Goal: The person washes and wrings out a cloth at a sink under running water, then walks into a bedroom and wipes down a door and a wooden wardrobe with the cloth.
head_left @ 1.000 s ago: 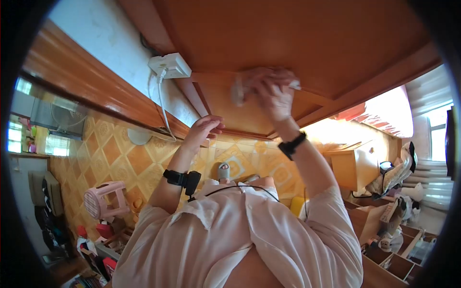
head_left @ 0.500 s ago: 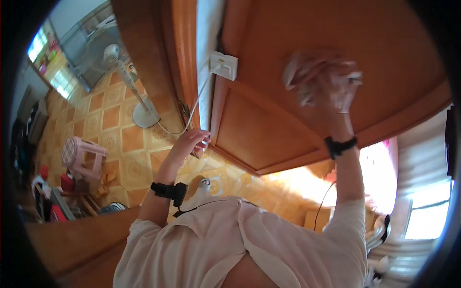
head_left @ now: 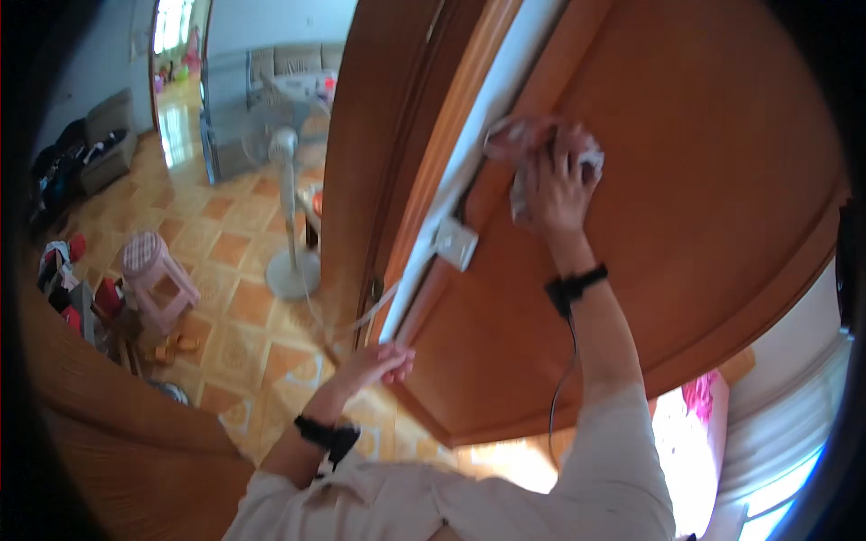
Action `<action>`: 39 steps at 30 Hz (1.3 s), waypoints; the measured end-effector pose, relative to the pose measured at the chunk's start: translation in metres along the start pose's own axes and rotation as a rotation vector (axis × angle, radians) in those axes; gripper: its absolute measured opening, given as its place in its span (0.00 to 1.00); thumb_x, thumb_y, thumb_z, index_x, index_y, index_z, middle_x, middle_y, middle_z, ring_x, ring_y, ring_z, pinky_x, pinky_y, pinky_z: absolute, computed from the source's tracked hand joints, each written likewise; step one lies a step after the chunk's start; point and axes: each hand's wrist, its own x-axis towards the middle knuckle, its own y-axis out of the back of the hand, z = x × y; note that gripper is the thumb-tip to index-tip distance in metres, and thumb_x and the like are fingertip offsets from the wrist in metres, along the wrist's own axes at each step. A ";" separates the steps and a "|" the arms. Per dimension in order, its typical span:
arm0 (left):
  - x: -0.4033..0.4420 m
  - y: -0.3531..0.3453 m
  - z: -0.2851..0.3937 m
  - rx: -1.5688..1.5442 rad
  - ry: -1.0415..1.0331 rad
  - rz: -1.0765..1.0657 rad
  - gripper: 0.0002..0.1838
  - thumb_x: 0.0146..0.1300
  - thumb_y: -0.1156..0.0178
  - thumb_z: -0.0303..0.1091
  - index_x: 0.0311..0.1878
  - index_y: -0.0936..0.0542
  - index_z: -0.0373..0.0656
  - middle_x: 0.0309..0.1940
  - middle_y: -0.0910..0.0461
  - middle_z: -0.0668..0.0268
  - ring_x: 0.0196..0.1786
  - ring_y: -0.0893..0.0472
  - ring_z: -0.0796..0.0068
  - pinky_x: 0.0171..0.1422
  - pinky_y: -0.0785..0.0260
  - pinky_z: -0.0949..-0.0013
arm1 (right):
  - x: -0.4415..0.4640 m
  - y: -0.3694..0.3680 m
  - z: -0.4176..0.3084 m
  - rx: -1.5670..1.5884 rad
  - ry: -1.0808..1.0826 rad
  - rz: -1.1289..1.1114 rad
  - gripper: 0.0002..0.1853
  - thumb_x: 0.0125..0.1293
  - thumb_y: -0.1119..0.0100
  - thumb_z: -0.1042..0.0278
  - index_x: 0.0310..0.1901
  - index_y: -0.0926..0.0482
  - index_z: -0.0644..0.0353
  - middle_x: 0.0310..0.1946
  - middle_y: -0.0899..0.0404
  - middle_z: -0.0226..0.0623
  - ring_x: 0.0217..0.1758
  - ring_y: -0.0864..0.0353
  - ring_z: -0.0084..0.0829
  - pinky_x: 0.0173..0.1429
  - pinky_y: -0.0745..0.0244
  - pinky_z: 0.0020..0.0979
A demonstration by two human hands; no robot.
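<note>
Right hand (head_left: 566, 185) raised, with fingers spread over a crumpled pale cloth (head_left: 521, 197), it presses the soft bundle flat against a broad wooden panel (head_left: 695, 180). The cloth bunches into folds on both sides of the knuckles; its outline is blurred. Smooth and reddish brown, the panel has a low sheen and a raised moulding along its edge. Left hand (head_left: 374, 368) hangs lower, near the panel's lower left part, its fingers loosely bent and half open. Each wrist carries a black band, and a thin dark cable runs down from the one on the right. Between the hands, a boxy white plastic socket (head_left: 456, 243) sits beside the panel; a slender pale cord (head_left: 374, 311) curves below it. Past a glossy timber frame (head_left: 388, 135) stands a fan (head_left: 285, 180) on a round, pale base. Farther left, a pink stool (head_left: 162, 284) with a checked round top and splayed legs rests on the floor (head_left: 230, 311), whose patterned tiles alternate cream and tan. Gathered, softly ribbed curtains (head_left: 785, 424) fall at the far right.
</note>
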 end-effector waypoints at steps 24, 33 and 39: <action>0.092 -0.003 0.070 0.176 0.017 -0.299 0.18 0.82 0.44 0.46 0.62 0.18 0.43 0.47 0.13 0.69 0.44 0.17 0.83 0.48 0.24 0.77 | 0.181 0.059 0.112 -0.283 0.196 0.331 0.30 0.65 0.39 0.47 0.68 0.22 0.44 0.75 0.36 0.49 0.83 0.47 0.57 0.78 0.53 0.73; 0.134 -0.010 0.087 0.265 0.050 -0.533 0.19 0.82 0.44 0.46 0.64 0.19 0.44 0.49 0.13 0.69 0.47 0.16 0.82 0.52 0.23 0.76 | 0.233 0.139 0.253 -0.385 0.122 0.323 0.26 0.76 0.50 0.42 0.66 0.18 0.44 0.69 0.21 0.32 0.77 0.30 0.37 0.81 0.52 0.58; 0.123 0.012 0.060 0.177 0.061 -0.514 0.18 0.82 0.44 0.42 0.65 0.21 0.42 0.48 0.13 0.66 0.45 0.16 0.81 0.49 0.23 0.75 | 0.215 0.180 0.397 -0.658 -0.409 0.394 0.29 0.78 0.60 0.35 0.73 0.25 0.33 0.79 0.35 0.37 0.82 0.38 0.38 0.76 0.50 0.70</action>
